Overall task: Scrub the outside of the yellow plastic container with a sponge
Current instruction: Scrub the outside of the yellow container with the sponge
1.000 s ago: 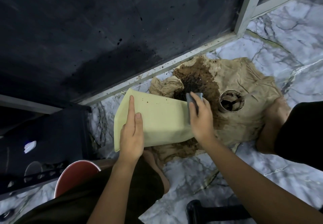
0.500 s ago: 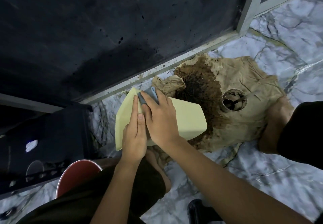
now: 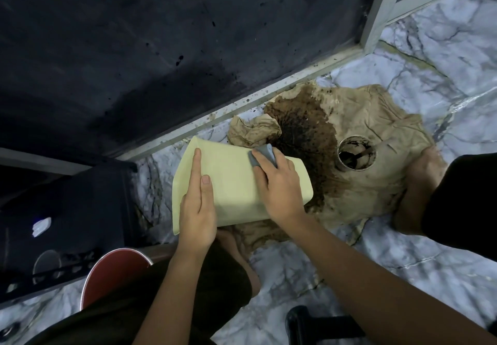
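The pale yellow plastic container lies on its side over the floor, its open rim toward the left. My left hand rests flat on its left part, fingers stretched along the wall, steadying it. My right hand presses a grey sponge against the container's upper side near its far edge. Only the sponge's far end shows past my fingers.
A stained beige cloth with dark wet grounds lies on the marble floor to the right, with a dirty round cup on it. A dark wall is behind, a black crate left, a red stool below, my feet near the cloth.
My right hand swept the sponge from the container's right end to its left near my left hand, and has now slid back toward the middle. My left hand stayed put.
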